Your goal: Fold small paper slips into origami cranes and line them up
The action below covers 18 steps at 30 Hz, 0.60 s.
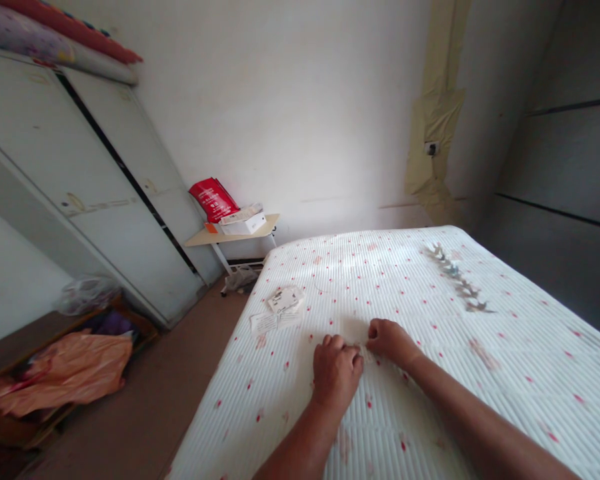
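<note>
Both hands are low over the bed (340, 413), which has a white ribbed cover with red marks. My left hand (334, 370) is closed, its thumb and fingertips turned toward a small pale piece (364, 353). From the other side, my right hand (391, 341) pinches at the same piece with curled fingers. Most of that piece is hidden between the hands, and its kind is unclear. Left of them lie a small printed packet (286, 299) and white printed slips (273, 321). Farther right, several pointed, folded-looking pieces (457, 279) form a slanting row.
Beyond the bed's left corner, a small table (200, 237) bears a red bag (214, 199) and a white box (245, 225). Grey cabinets (105, 180) stand at left, with an orange plastic bag (75, 370) in an open drawer or box below. A socket (431, 148) is on the wall.
</note>
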Available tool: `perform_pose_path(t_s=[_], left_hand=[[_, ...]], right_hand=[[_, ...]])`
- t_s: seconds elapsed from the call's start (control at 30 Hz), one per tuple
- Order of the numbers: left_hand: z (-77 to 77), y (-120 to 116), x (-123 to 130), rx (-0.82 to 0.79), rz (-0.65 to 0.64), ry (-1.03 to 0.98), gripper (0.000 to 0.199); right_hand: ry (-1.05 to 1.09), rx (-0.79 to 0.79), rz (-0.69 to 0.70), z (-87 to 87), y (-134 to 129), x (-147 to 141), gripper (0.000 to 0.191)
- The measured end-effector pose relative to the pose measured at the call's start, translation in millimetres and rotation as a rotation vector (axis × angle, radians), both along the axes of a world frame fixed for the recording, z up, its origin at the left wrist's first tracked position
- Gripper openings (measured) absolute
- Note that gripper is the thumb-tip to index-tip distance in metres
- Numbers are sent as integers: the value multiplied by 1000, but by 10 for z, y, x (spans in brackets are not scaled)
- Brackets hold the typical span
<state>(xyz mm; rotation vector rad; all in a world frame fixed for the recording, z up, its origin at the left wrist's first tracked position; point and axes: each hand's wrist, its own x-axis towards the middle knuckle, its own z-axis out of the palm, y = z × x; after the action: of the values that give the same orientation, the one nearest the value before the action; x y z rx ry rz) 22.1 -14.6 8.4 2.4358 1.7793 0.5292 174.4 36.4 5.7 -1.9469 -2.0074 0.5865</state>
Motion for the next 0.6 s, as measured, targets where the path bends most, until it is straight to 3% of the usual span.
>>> perform_pose_path(t_s=[0.17,0.37,0.6], left_hand=[[68,-15,-10,-60,25,-21,20],[73,-4,-26,-85,29,-41,20],[24,13,-16,-68,59,-66,18]], right_hand=[[37,11,2,9,2,67,10],[188,-82,80,57,-107,137,7],[6,-14,66,69,-205,41,12]])
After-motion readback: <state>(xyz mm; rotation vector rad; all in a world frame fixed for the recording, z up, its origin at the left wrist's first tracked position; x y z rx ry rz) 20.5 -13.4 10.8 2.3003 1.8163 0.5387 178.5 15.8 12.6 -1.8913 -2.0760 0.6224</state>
